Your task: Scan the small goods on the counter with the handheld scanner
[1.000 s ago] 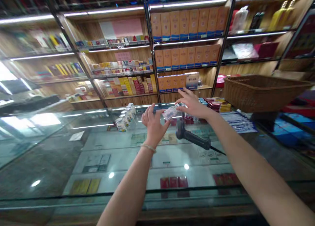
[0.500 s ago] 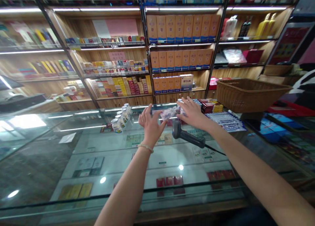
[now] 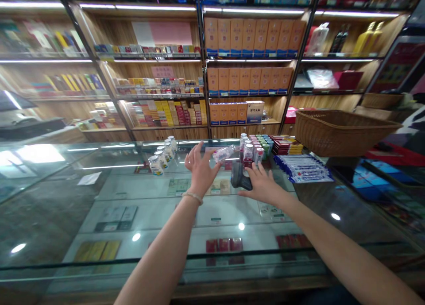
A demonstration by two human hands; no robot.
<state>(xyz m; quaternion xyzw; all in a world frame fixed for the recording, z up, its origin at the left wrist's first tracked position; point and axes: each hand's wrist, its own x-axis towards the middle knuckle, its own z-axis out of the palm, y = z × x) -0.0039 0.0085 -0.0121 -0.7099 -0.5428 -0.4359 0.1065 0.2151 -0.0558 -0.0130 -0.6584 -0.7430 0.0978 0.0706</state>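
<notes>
My left hand [image 3: 202, 168] holds a small clear bottle with a pale pink label [image 3: 223, 153] between thumb and finger, tilted above the glass counter [image 3: 159, 225]. Over the black barcode scanner [image 3: 239, 179] lies my right hand [image 3: 264, 184], fingers spread, covering its handle; whether it grips the scanner is hard to tell. Just beyond that hand stand rows of small bottles [image 3: 248, 151] with pink, red and green labels. A line of white-capped bottles [image 3: 160, 159] stands left of my left hand.
Blue-and-white packets [image 3: 303, 167] and red and yellow boxes [image 3: 282, 145] lie to the right. A wicker basket [image 3: 345, 132] stands behind them. A paper slip [image 3: 89, 178] lies at left. Stocked shelves [image 3: 247, 61] line the back wall.
My right hand has left the bottle's side and moved down toward me, over the scanner handle. My left hand still holds the bottle. The bottle rows behind are now more visible.
</notes>
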